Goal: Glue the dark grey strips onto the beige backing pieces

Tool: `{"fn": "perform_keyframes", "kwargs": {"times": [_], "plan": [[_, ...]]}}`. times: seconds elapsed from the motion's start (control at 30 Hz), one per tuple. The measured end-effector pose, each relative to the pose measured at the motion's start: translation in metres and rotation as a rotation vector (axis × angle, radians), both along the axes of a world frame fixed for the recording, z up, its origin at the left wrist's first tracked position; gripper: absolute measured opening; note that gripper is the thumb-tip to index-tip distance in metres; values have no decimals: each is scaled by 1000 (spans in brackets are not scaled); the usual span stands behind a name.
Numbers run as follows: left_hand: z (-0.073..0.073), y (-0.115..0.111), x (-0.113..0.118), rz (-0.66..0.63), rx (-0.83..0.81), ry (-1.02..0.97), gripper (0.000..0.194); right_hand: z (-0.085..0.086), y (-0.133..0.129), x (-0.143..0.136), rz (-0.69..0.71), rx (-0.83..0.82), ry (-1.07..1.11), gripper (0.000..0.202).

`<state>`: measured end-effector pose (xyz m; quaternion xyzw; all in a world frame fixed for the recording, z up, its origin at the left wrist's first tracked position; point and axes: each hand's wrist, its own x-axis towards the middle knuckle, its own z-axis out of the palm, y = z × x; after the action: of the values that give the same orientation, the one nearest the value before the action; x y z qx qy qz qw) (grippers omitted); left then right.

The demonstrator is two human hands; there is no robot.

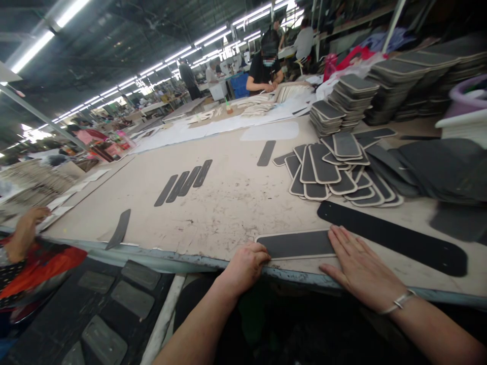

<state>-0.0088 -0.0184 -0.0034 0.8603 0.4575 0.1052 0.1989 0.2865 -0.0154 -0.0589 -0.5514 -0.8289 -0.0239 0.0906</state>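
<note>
Grey strip (299, 244): the left hand (246, 264) is gripping one end with curled fingers (262, 253); the right hand (359, 266) is resting extended fingers (343, 243) on the other.

Lower centre of frame, I count two bare hands: one left hand (247, 266), one right hand (355, 261). Also one bracelet (399, 303), one pale-edged panel (299, 244). Lower right: one long black strip (391, 238). Centre: small dark strips (166, 190), at least four, overlap blurs my tally. Strays: one lone strip (119, 228) lower left, one short strip (267, 153) above centre. Right: rimmed panels (324, 165), loose, over ten, too overlapped to count from here. Upper right: one purple tub (470, 96). Lower left: five dark slabs (133, 299), one cropped.
</note>
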Motion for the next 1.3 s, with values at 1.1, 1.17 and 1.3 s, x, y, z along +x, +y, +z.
{"fn": "perform_keyframes", "kwargs": {"times": [1.1, 1.17, 1.3], "plan": [[-6, 35, -6, 395, -34, -74, 15, 34, -1, -28, -16, 38, 77, 76], [-5, 37, -5, 398, -52, -58, 15, 41, -4, -49, 101, 21, 124, 75], [-6, 40, -5, 423, -76, -33, 15, 35, -7, -82, 308, -124, 179, 79]]}}
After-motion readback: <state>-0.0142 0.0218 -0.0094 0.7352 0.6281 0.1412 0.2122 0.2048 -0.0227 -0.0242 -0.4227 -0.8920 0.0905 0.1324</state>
